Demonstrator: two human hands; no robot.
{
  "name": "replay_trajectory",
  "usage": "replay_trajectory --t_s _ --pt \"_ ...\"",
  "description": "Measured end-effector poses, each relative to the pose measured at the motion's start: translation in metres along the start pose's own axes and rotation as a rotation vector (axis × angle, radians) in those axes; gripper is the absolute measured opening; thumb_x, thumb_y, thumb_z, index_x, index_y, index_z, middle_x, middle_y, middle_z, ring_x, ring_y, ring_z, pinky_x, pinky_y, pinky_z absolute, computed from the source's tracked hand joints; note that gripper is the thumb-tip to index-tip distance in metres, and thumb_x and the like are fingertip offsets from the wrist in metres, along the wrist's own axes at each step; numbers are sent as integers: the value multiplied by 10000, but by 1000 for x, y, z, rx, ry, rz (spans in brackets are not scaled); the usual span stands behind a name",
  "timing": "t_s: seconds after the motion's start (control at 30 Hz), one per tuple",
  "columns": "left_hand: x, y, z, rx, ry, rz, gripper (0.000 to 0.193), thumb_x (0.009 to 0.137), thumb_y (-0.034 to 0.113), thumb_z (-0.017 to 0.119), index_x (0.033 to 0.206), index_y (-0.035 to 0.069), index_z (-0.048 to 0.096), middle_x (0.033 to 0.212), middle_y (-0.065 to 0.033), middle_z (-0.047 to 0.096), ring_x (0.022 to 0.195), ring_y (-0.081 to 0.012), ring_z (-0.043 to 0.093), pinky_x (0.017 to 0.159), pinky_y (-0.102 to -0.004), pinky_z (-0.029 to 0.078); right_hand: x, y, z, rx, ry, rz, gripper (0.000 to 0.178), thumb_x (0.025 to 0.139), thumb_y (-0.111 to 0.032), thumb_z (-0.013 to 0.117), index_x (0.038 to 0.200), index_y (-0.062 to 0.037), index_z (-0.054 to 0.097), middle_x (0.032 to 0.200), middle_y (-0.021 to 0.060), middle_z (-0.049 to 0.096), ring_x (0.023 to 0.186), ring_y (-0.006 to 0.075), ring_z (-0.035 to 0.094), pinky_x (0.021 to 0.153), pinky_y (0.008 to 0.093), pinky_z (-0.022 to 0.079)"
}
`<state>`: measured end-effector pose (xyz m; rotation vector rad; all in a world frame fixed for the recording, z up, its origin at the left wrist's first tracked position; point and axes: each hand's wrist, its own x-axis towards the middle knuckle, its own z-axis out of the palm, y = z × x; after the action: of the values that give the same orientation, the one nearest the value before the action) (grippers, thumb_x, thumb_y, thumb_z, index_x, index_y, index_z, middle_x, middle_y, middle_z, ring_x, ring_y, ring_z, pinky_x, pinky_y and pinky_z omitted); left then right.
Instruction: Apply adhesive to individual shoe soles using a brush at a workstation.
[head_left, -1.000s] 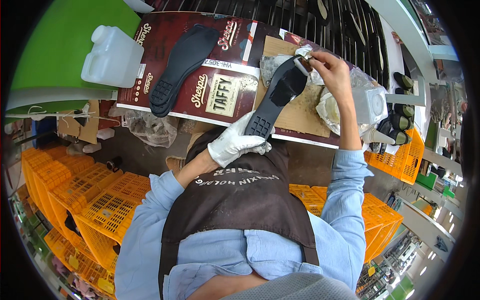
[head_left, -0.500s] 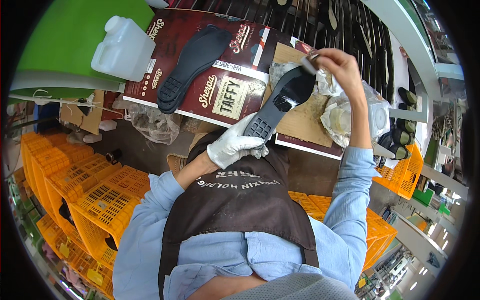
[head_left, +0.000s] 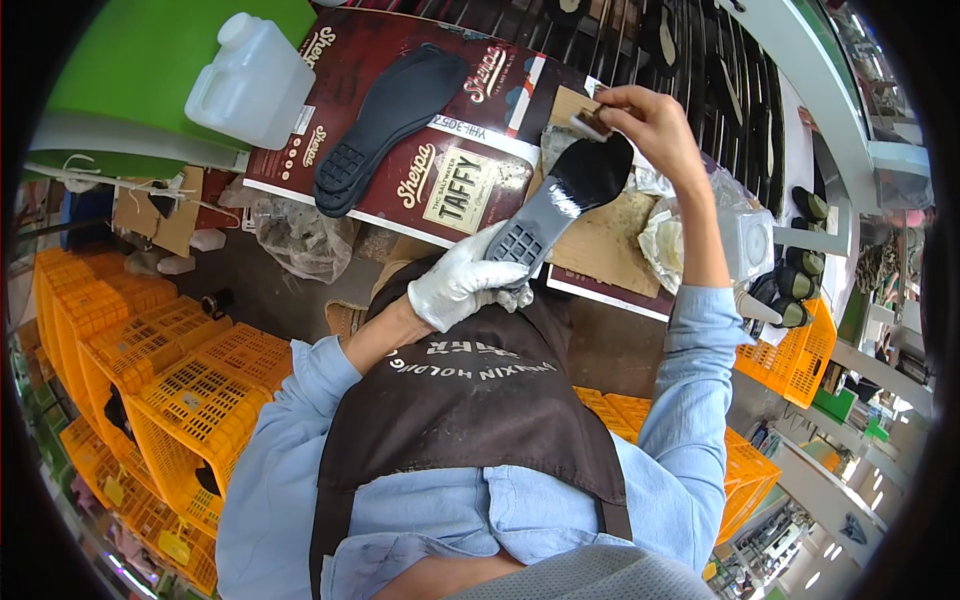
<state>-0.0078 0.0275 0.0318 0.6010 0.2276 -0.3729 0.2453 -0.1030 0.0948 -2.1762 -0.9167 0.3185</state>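
My left hand (head_left: 448, 286), in a white glove, grips a dark shoe sole (head_left: 543, 212) by its heel end, where a raised grid pattern shows. The sole tilts away to the right, its front part coated in wet, glossy black. My bare right hand (head_left: 655, 128) pinches a small brush (head_left: 592, 123) with pale bristles at the far left edge of the toe. Whether the bristles touch the sole I cannot tell. To the left, more dark soles (head_left: 400, 110) lie stacked on a dark red printed cardboard sheet (head_left: 345, 60).
A white plastic jug (head_left: 255, 88) stands at the far left. Right of the sole are stained cardboard (head_left: 615, 250), crumpled wrapping and a clear container (head_left: 748, 243). Behind runs a black roller rack (head_left: 690, 70) bearing soles. Orange crates (head_left: 210, 400) stand at both sides.
My right hand and the brush have moved left and slightly away, from the toe's tip to its far left edge. The left hand keeps its grip on the sole.
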Motion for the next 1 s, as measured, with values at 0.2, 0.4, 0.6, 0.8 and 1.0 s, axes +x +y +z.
replay_trajectory --t_s 0.2,0.4,0.6,0.8,1.0 --pt "0 6 4 1 -19 5 476 899 96 617 1318 -22 425 1129 -124 616 784 -137 633 695 -261 545 -8 -13 8 -19 -363 -330 184 809 -96 691 961 6 710 844 111 709 752 183 673 693 304 520" --pt "-4 8 8 60 -22 63 516 865 105 670 1312 -23 445 1143 -121 619 830 -134 639 713 -251 543 -15 -29 13 45 -544 -351 195 795 -96 702 946 26 698 858 134 711 740 186 674 703 299 529" --pt "-5 10 7 44 -28 74 583 830 104 710 1332 -22 441 1058 -126 640 836 -140 643 728 -243 540 -18 -42 17 63 -193 -144 189 793 -85 705 954 14 707 822 114 708 734 167 674 661 281 522" --pt "-6 10 7 16 -12 74 580 811 65 717 1319 -25 452 980 -102 625 795 -144 632 716 -257 532 -21 -52 27 -13 -205 -148 203 794 -83 721 979 0 705 871 121 710 759 172 676 701 291 533" --pt "-4 10 6 21 13 67 529 835 35 686 1300 -37 443 1148 -137 619 847 -152 641 726 -247 549 -32 -38 23 -34 -294 -435 204 807 -33 711 1004 9 678 887 89 681 720 119 627 615 246 489"
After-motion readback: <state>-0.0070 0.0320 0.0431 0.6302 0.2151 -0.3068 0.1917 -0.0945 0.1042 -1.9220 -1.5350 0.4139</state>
